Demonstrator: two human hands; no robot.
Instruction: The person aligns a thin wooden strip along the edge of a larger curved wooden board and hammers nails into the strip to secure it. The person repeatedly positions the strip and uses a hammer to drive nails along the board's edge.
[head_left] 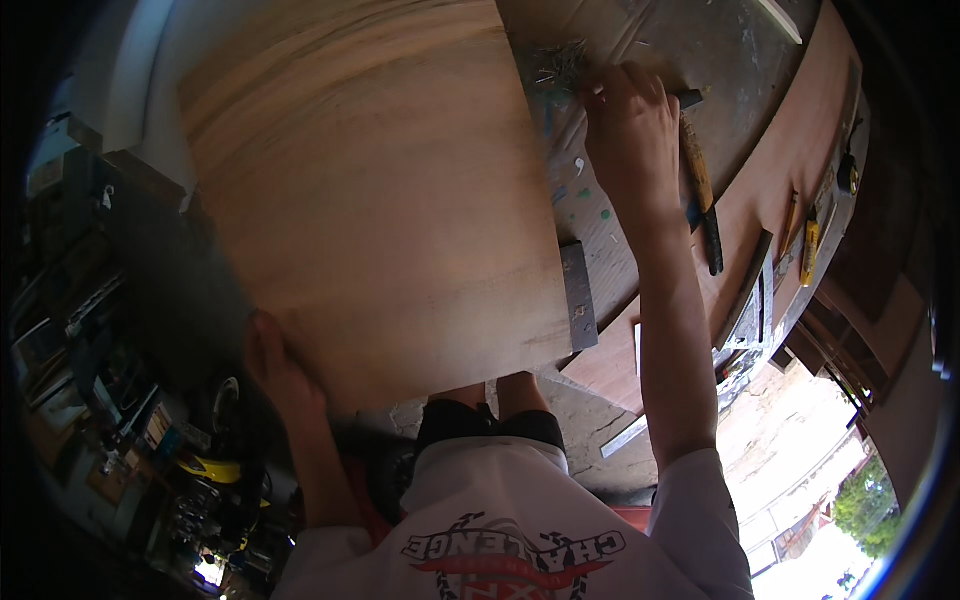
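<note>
A large plywood panel [390, 210] with light brown grain fills the middle of the view. My left hand [283, 372] grips its near left edge, close to the corner, with part of the hand hidden by the wood. Off the panel's right side, my right hand [632, 120] is closed over the workbench, fingertips beside a pile of loose nails [560, 65]. What those fingers hold, if anything, is hidden. Just right of that hand lies a hammer [699, 170] with a worn wooden handle and a dark grip end.
A dark metal plate [578, 297] shows beside the panel's right edge. Farther right on the workbench [610, 225] are a yellow utility knife [809, 250], a pencil [790, 222] and a tape measure [849, 173]. Cluttered shelves and a yellow machine part [212, 468] stand at left.
</note>
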